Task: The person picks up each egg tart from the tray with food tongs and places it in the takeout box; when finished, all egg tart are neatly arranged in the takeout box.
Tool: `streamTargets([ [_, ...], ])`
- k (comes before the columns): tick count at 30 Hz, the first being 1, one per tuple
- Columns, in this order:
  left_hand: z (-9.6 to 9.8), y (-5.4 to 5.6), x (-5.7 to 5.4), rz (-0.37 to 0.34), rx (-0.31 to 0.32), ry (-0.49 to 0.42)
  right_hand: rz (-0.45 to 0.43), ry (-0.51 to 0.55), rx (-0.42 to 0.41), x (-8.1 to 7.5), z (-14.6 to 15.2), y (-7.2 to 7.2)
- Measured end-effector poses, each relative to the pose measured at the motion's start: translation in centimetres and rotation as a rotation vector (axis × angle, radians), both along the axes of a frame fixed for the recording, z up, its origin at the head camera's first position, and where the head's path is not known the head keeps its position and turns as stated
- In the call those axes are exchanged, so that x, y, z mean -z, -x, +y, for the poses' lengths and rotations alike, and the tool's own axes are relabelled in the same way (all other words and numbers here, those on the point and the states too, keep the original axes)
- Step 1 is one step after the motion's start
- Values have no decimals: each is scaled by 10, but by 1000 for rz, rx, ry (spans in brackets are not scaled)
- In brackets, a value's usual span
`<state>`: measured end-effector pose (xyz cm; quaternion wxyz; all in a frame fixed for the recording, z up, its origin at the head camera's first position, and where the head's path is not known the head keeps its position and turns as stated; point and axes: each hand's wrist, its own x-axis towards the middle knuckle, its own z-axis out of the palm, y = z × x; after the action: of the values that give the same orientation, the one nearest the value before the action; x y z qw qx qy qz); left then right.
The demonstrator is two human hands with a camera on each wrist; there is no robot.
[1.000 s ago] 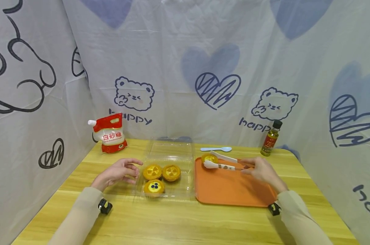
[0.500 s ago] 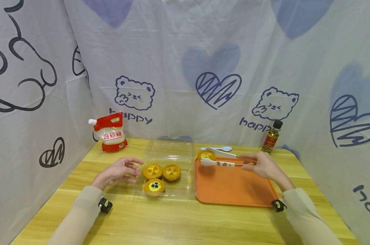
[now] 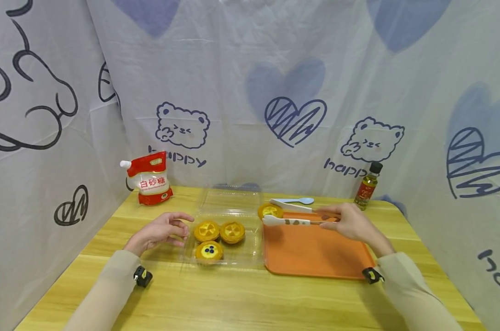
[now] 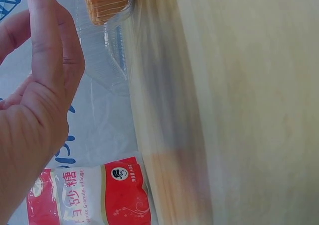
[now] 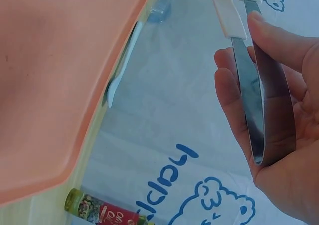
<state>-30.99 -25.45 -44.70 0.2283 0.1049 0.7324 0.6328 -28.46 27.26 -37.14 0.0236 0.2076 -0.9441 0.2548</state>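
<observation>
My right hand (image 3: 351,222) grips a pair of tongs (image 3: 295,222) with white tips and a bent metal handle (image 5: 275,120), which also shows in the right wrist view. Between the tips sits an egg tart (image 3: 270,211), held above the orange tray's far left corner, close to the clear plastic box (image 3: 253,250). That box stands with its lid raised at the back. Inside are two tarts with yellow tops (image 3: 206,231) and one topped with dark berries (image 3: 209,251). My left hand (image 3: 160,231) is at the box's left side, fingers loosely bent, holding nothing.
The orange tray (image 3: 316,253) lies right of the box. Behind it is a pale blue spoon (image 3: 301,201). A red and white sugar pouch (image 3: 152,181) stands back left, an oil bottle (image 3: 365,188) back right. Printed cloth (image 3: 233,92) hangs behind the wooden table (image 3: 233,299).
My right hand has carried the tart in the tongs leftward, from over the tray toward the plastic box. My left hand has stayed in place.
</observation>
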Motion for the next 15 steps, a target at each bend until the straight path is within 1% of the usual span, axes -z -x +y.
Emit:
streamTargets([
  [4, 1, 0, -1, 1, -6, -1, -23, 2, -16, 0, -5, 1],
  [10, 0, -1, 0, 1, -8, -4, -45, 39, -77, 2, -13, 1],
  [15, 1, 0, 0, -7, -9, -7, -86, 65, -135, 4, -21, 0],
])
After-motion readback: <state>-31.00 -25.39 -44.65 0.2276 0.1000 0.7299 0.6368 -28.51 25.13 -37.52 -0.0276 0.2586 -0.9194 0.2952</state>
